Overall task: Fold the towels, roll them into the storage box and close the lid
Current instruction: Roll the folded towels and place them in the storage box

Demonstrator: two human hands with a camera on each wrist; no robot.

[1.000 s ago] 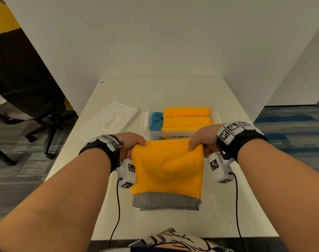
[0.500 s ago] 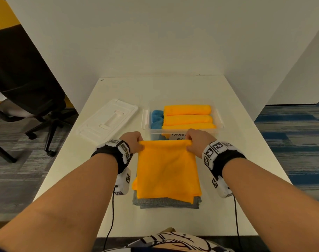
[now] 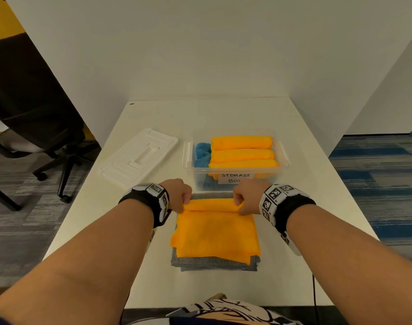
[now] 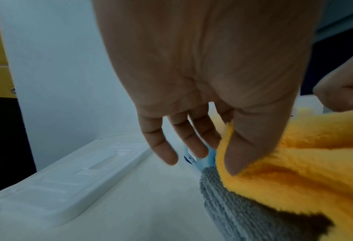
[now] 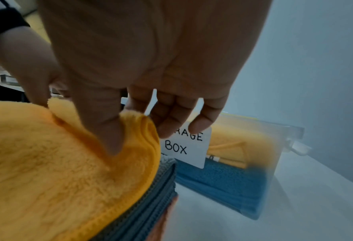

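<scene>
A folded orange towel [image 3: 215, 233] lies on a grey towel [image 3: 214, 263] near the table's front edge. Its far edge is turned over into a short roll [image 3: 212, 204]. My left hand [image 3: 180, 195] pinches the roll's left end between thumb and forefinger [image 4: 251, 146]. My right hand [image 3: 245, 198] pinches the right end [image 5: 107, 124]. Just beyond stands the clear storage box [image 3: 235, 181], open, with three orange rolls [image 3: 241, 152] and blue towels [image 3: 202, 154] inside. Its white lid [image 3: 139, 157] lies to the left of it.
White partition walls close in the white table [image 3: 223, 113] at the back and both sides. A black office chair [image 3: 36, 118] stands on the floor to the left. Cables hang from my wrist cameras over the table's front edge.
The towel's far edge, held up a second ago, has come down onto the stack and been turned over into a short roll. Both hands have moved closer together.
</scene>
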